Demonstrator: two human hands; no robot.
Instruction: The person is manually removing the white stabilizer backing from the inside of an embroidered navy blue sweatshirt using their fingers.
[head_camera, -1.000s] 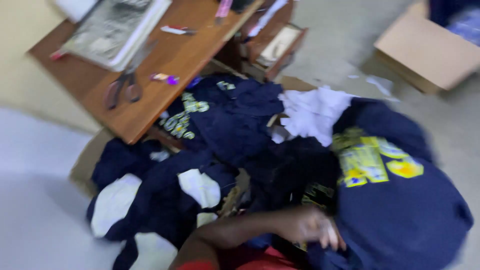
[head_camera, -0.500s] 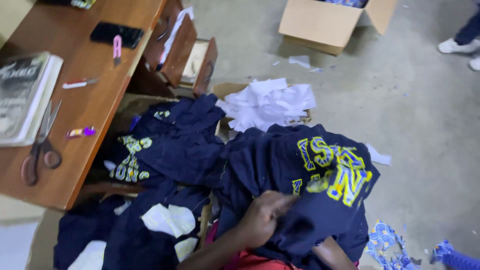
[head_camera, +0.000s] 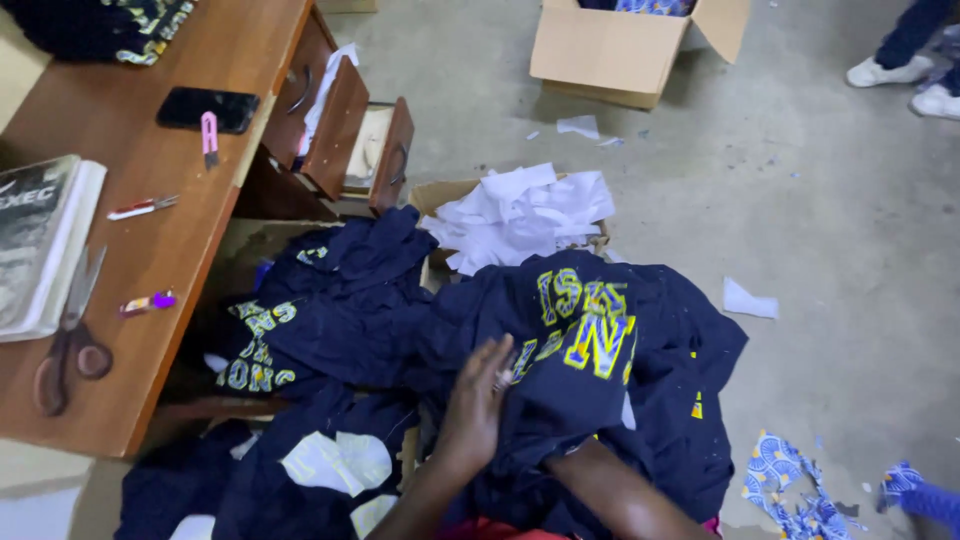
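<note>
Two hands were in view, both yours, down at the bottom edge of the head view. Your left hand (head_camera: 478, 400) lay flat on the navy shirt with yellow lettering (head_camera: 590, 340), fingers (head_camera: 497, 358) straight and spread, pressing the cloth rather than gripping it. Your right hand itself was buried under a fold of the same shirt; only the forearm (head_camera: 620, 495) showed, so you couldn't tell from this view whether those fingers were clenched or loose. That shirt sat on top of the heap, right in front of you on the floor, draped over more navy garments. A second navy shirt (head_camera: 320, 320) with yellow print lay just left of it, spilling toward the wooden desk (head_camera: 150, 250). Behind the heap, a pile of white paper sheets (head_camera: 520, 212) rested in a low cardboard box (head_camera: 435, 192), touching the shirts. The desk carried scissors (head_camera: 68, 345), a book (head_camera: 35, 240), a black phone (head_camera: 208, 108), a pink cutter (head_camera: 209, 135) and a red pen (head_camera: 142, 207); two drawers (head_camera: 360, 145) stood pulled out. A larger open carton (head_camera: 610, 50) stood well apart on the concrete floor (head_camera: 820, 220), with another person's white shoes (head_camera: 900, 80) near the top right corner. Blue patterned fabric scraps (head_camera: 790, 485) lay at lower right.
</note>
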